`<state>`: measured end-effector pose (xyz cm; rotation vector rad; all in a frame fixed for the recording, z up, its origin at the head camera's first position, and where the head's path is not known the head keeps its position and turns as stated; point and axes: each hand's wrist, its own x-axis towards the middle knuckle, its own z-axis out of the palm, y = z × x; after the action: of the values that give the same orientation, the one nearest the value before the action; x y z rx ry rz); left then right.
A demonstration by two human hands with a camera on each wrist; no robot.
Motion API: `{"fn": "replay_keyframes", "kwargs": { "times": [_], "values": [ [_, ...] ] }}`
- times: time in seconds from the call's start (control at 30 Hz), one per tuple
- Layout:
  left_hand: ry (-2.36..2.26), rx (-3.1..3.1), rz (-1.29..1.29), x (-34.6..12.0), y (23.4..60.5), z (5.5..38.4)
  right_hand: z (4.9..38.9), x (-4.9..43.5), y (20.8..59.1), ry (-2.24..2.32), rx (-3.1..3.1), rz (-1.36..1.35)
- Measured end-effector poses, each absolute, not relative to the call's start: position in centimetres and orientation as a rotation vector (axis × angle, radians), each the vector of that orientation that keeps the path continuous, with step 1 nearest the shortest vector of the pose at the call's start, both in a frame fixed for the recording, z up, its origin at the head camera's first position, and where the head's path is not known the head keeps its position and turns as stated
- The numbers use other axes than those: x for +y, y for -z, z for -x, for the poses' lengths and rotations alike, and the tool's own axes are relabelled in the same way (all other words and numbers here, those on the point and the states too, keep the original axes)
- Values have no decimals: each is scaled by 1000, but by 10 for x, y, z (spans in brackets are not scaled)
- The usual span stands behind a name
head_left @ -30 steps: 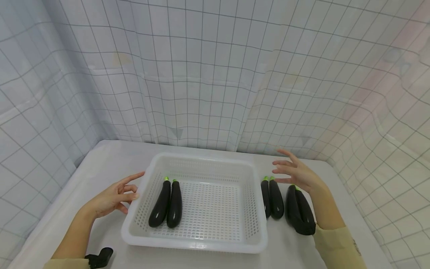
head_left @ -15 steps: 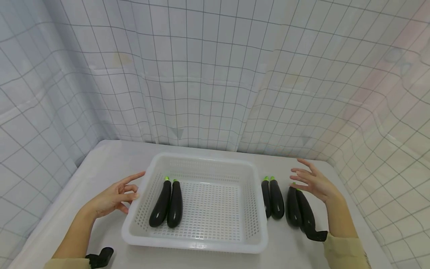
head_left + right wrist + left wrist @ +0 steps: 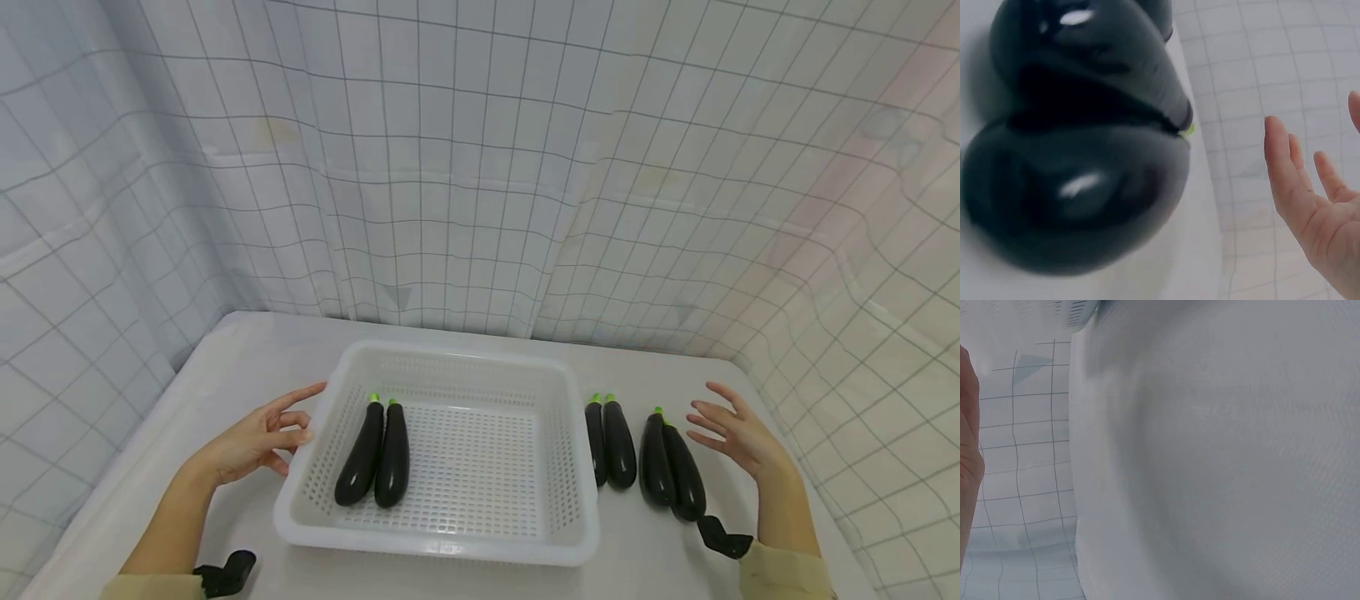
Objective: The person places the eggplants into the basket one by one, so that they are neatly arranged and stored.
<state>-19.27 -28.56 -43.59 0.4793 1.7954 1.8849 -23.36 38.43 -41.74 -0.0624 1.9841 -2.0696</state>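
Observation:
My left hand [image 3: 251, 442] is at the left rim of a white plastic basket [image 3: 435, 546], its fingertips right at the edge and its fingers loosely spread. Inside the basket, on the left, lie two dark eggplants [image 3: 360, 457] side by side with green stem ends. My right hand [image 3: 746, 433] is held in the air to the right, fingers apart and nothing in them. The nearest eggplants [image 3: 684, 475] are a pair just left of it, large in the right wrist view [image 3: 1079, 194]. Between that pair and the basket lie two more eggplants [image 3: 619, 446].
A white cloth covers the table [image 3: 262, 350]. Behind and at both sides hangs a white curtain [image 3: 450, 167] with a dark grid. Black wrist cameras [image 3: 225, 575] sit at both sleeves, the right one [image 3: 723, 537] close to the outer eggplant's lower end.
My right hand has moved right and somewhat toward me, away from above the eggplants, uncovering their green stem ends. My left hand stays at the basket rim.

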Motion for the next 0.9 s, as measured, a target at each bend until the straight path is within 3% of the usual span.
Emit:
{"fn": "replay_keyframes", "kwargs": {
  "times": [0.9],
  "values": [
    [-1892,1788,-465,-285,436,192,208,411,464,1803,2172,-113]
  ]
}}
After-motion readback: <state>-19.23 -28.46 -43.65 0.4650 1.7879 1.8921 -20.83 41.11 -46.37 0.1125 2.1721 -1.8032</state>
